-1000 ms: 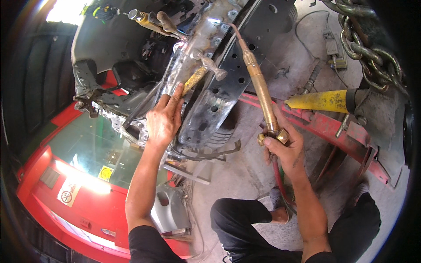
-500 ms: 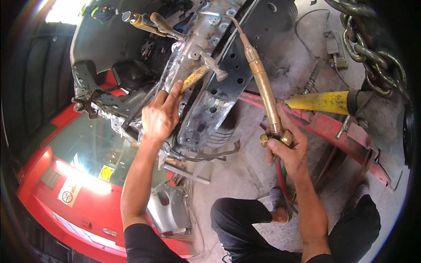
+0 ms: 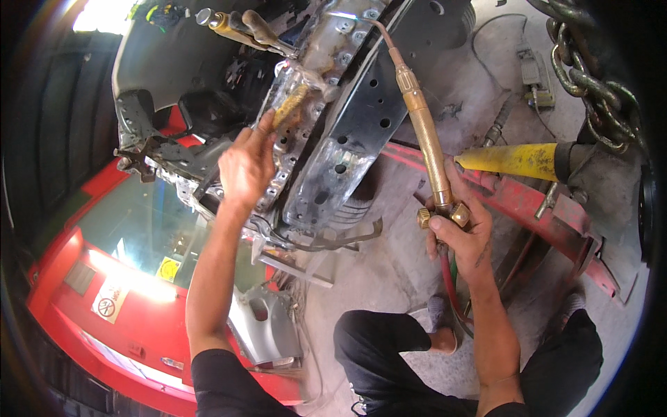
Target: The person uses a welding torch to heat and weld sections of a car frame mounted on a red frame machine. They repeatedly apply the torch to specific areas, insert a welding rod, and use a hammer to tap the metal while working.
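My left hand [image 3: 247,167] is closed round the worn yellow handle of a hammer [image 3: 292,104]. The hammer's head, slightly blurred, is over the bare metal rail [image 3: 281,177] of a car body; whether it touches cannot be told. In my right hand [image 3: 467,226] is a brass gas torch [image 3: 425,125], gripped at its lower end by the two knobs. A bright flame [image 3: 344,15] shows at the tip of its bent copper nozzle, over the upper part of the rail. Clamped on the rail's left edge are locking pliers [image 3: 260,31].
A black perforated beam [image 3: 347,153] runs beside the rail. To the right are a yellow cone-ended cylinder [image 3: 511,160], a red frame arm [image 3: 542,208] and a heavy chain [image 3: 590,97]. Red and green hoses [image 3: 448,285] trail below the torch. A silver panel [image 3: 264,326] lies at lower left.
My left hand and the hammer have moved left, the hammer's head swinging up toward the pliers. My right hand and the torch have shifted very slightly.
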Motion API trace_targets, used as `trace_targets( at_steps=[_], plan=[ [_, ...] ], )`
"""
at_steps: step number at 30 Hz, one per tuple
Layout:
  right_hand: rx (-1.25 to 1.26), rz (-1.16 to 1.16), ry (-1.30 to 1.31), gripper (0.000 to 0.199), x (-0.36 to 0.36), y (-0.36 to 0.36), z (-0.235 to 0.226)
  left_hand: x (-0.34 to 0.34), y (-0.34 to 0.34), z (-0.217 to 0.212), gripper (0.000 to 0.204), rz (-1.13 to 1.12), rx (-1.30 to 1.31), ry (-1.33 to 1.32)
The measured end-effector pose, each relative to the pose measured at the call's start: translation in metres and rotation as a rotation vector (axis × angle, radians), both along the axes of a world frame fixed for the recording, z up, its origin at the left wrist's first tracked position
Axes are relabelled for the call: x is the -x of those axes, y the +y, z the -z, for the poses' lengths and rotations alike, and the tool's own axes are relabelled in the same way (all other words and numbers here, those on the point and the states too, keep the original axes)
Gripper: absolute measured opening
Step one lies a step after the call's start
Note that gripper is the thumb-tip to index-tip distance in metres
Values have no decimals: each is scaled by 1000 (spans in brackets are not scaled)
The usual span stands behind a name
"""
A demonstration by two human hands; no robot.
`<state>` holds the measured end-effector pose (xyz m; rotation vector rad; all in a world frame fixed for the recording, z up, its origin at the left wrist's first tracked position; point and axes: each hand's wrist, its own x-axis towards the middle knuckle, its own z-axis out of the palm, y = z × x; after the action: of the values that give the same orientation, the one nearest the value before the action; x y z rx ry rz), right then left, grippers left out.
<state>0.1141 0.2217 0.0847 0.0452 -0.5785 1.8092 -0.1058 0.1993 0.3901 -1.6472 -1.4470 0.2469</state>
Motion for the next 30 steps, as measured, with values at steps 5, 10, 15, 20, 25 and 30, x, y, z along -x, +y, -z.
trace_targets(
  at_steps=[5, 10, 15, 20, 25, 30],
  plan=[
    [11, -27, -29, 77, -3, -3, -6, 8, -3, 15, 43, 46, -2, 26],
    [3, -9, -15, 76, -1, -2, -3, -1, -1, 8, 42, 41, 16, -42],
    [-3, 8, -21, 74, 0, -3, -3, 11, -5, 14, 45, 26, -17, 12],
    [7, 19, 20, 73, 3, -1, 2, 6, -18, 5, 46, 95, 25, -39],
    [5, 15, -8, 75, 0, -4, 0, 11, -16, 2, 44, 56, 27, -34],
    [-48, 12, -18, 79, 4, 0, 14, 15, -15, -2, 41, 98, 28, -89]
  ],
)
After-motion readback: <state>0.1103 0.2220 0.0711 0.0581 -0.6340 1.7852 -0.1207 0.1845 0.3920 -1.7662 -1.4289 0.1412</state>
